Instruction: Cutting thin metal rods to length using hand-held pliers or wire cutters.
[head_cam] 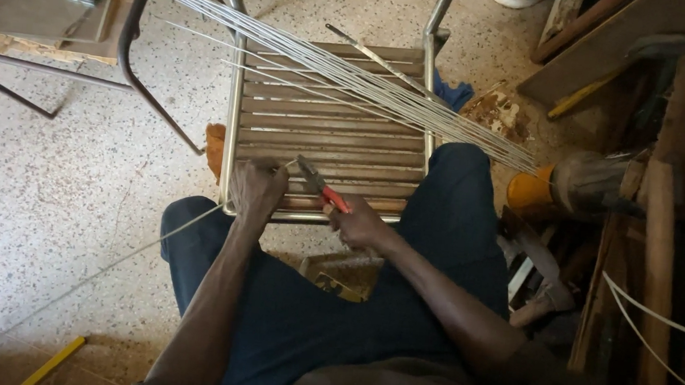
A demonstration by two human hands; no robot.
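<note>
My left hand (256,190) is closed around a thin metal wire (189,222) at the front edge of a slatted wooden chair seat (332,124). The wire runs back past my left knee toward the floor. My right hand (363,224) grips red-handled pliers (321,184), whose jaws point at the wire's tip just right of my left hand. A bundle of long straight thin metal rods (329,67) lies diagonally across the seat, from upper left to right.
The chair has a metal tube frame (237,82). A second metal-legged stool (127,38) stands at upper left. Wooden planks, an orange-tipped tool (561,187) and clutter fill the right side. A yellow strip (51,362) lies on the speckled floor at lower left.
</note>
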